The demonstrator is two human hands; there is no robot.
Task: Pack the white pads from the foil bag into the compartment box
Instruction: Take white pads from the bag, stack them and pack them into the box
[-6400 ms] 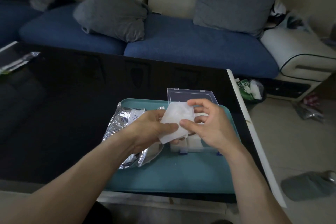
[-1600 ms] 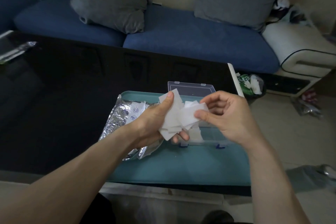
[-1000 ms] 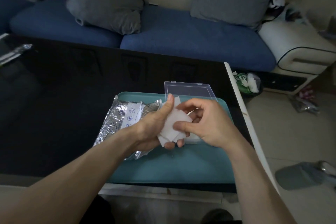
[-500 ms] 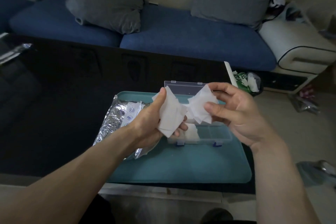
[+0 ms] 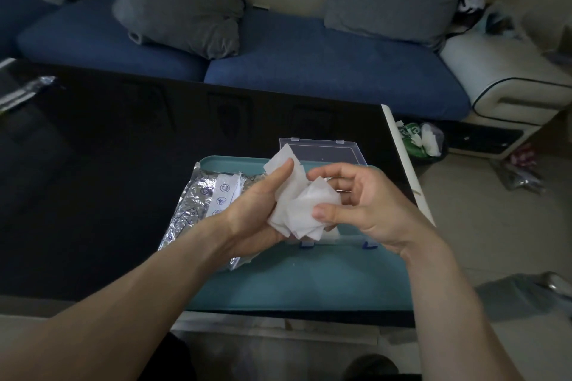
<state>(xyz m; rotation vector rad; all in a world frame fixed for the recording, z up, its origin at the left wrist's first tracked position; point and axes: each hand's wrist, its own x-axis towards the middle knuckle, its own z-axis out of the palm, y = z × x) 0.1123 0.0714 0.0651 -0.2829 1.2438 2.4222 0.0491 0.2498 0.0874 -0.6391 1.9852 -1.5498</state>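
Observation:
My left hand [image 5: 253, 210] grips a loose stack of white pads [image 5: 297, 204], thumb laid along the top sheet. My right hand [image 5: 362, 207] pinches the pads at the stack's right side between thumb and fingers. Both hands hover over the clear compartment box [image 5: 340, 240], whose lid [image 5: 322, 151] stands open at the back. The hands hide most of the box. The crumpled foil bag [image 5: 198, 204] lies on the left part of the teal tray [image 5: 309, 281].
The tray sits at the right end of a black glossy table [image 5: 108, 164], whose right edge [image 5: 402, 158] drops to the floor. A blue sofa with grey cushions [image 5: 182, 9] stands behind. A small bin [image 5: 421, 139] and slippers [image 5: 526, 291] are on the floor.
My right hand, which held some pads apart from the left hand's stack half a second ago, has come back against that stack and now pinches pads there.

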